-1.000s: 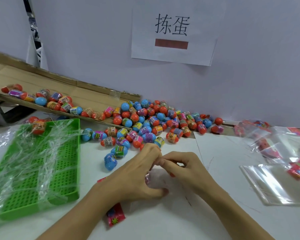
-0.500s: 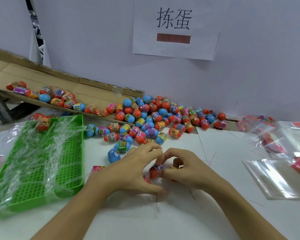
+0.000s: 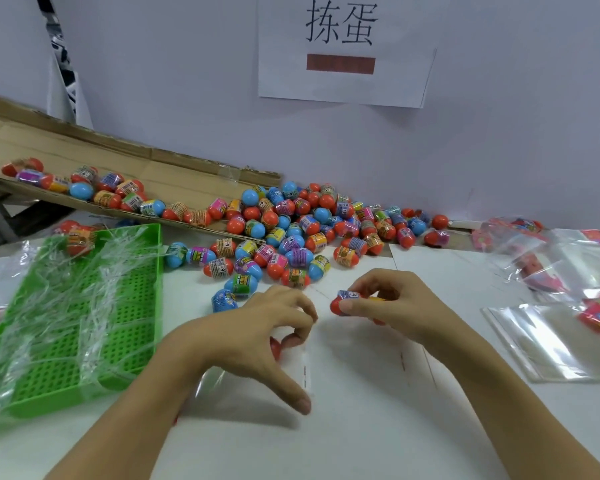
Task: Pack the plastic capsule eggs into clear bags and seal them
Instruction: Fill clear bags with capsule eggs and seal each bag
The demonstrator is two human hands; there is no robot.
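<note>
Two hands work at packing capsule eggs on a white table.

The right hand (image 3: 392, 303) pinches a red egg (image 3: 340, 303) between thumb and curled fingers, just above the table (image 3: 361, 427). The left hand (image 3: 257, 334) pinches the mouth of a clear bag (image 3: 305, 368) lying flat beneath it. A heap of eggs (image 3: 291, 233) lies behind; a green tray (image 3: 84, 323) sits left.

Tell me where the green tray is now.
In the head view, the green tray lies on the table's left side, left of the left hand, with loose clear plastic over it.
</note>
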